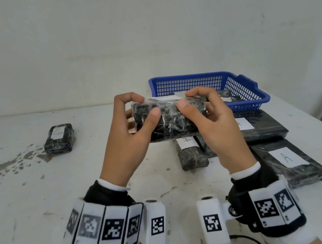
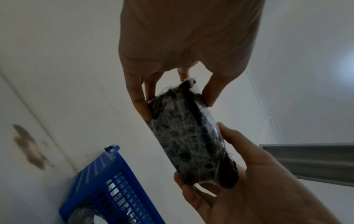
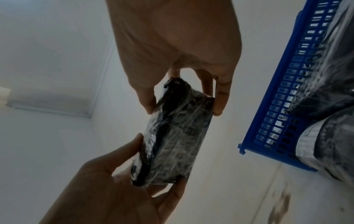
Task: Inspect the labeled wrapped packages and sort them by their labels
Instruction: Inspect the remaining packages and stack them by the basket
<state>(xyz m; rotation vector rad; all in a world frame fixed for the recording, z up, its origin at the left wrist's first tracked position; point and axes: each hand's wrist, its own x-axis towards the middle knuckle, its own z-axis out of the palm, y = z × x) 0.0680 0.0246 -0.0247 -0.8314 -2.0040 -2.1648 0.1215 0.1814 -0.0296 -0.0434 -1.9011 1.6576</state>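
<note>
Both hands hold one black package [image 1: 170,120] wrapped in clear film, lifted above the table in front of the blue basket [image 1: 242,86]. My left hand [image 1: 147,106] pinches its left end between thumb and curled fingers. At the other end my right hand [image 1: 188,99] grips it the same way. No readable label shows on the side facing me. In the left wrist view the package [image 2: 187,136] runs between the two hands, and in the right wrist view the package [image 3: 178,136] does as well.
A small labelled package [image 1: 59,139] lies alone at the left of the white table [image 1: 42,202]. On the right, packages marked A lie beside each other: a small one [image 1: 191,153] and flat ones [image 1: 289,163] [image 1: 261,125]. The basket holds more wrapped packages [image 3: 325,106].
</note>
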